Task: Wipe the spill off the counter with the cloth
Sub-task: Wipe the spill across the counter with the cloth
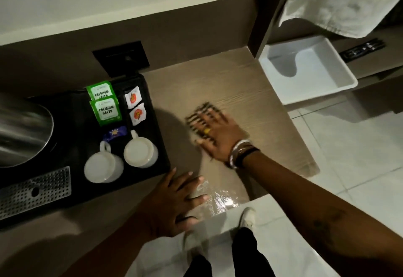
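Note:
A wet, shiny spill [221, 202] lies on the pale wood counter [239, 84] near its front edge. Farther back, a striped dark-and-light cloth [201, 111] lies flat on the counter, blurred by motion. My right hand [218, 139] presses down on the cloth with fingers spread; it wears a yellow ring and several wrist bands. My left hand [174, 200] rests flat on the counter with fingers apart, its fingertips touching the spill's left edge. It holds nothing.
A black tray [157, 124] to the left holds two upturned white mugs [140, 151], tea sachets [105, 111] and a steel kettle [21, 132]. A white bin [305, 69] sits right of the counter under a hanging towel [340, 1]. Tiled floor and my shoe [247, 216] lie below.

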A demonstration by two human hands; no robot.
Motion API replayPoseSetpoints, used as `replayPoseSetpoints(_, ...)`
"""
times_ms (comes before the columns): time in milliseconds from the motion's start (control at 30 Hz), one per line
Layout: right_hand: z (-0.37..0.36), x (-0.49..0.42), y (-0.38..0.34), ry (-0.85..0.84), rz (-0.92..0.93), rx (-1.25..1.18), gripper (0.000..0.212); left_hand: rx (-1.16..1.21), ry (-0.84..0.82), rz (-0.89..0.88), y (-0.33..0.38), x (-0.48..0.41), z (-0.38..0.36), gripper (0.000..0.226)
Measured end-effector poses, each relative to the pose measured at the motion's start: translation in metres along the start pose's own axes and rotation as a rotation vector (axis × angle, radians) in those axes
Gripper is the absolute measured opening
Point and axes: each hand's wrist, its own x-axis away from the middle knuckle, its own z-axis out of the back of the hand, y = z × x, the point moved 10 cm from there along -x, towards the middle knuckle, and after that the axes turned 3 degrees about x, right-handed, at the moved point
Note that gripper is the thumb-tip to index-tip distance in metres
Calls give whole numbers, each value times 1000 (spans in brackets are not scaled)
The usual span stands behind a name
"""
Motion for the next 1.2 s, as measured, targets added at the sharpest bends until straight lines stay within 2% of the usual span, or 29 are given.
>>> replayPoseSetpoints(133,15,51,127,59,-528,-42,63,-3,46,-10,1,1,6,61)
replayPoseSetpoints(200,11,70,149,52,-729,-111,70,-18,65,-5,2,1,8,59)
replayPoseSetpoints(267,7,74,133,66,-836,-142,74,-36,59,-6,3,0,9,59)
replayPoseSetpoints(333,3,61,82,76,-734,-121,69,-47,38,-8,5,0,9,59)
replayPoseSetpoints(433,-12,46,-17,-19,-322,-63,64,-68,37,-16,7,2,8,59)
replayPoseSetpoints(533,-22,88,-45,-51,-104,-16,60,-78,63,-29,9,4,6,56)
replayPoseSetpoints(633,-17,141,10,-31,-156,32,62,-65,91,-35,7,4,6,57)
replayPoseSetpoints(667,-13,151,43,-20,-247,38,65,-63,99,-41,7,3,7,57)
replayPoseSetpoints(767,10,155,133,39,-688,-59,73,-60,123,-53,2,-5,17,58)
replayPoseSetpoints(833,18,128,139,78,-861,-130,77,-60,123,-44,-7,-13,22,58)
replayPoseSetpoints(900,12,88,95,73,-768,-91,73,-62,83,-25,-11,-8,18,59)
replayPoseSetpoints(967,-2,65,10,37,-478,-65,68,-63,80,-12,-6,5,15,57)
replayPoseSetpoints(1033,-23,80,-65,-40,-241,-62,63,-49,86,-18,3,19,8,51)
replayPoseSetpoints(1100,-40,112,-89,-93,-128,-77,61,-25,118,-25,8,27,1,42)
replayPoseSetpoints(1200,-47,162,-60,-96,-75,-39,64,83,187,55,9,34,-2,42)
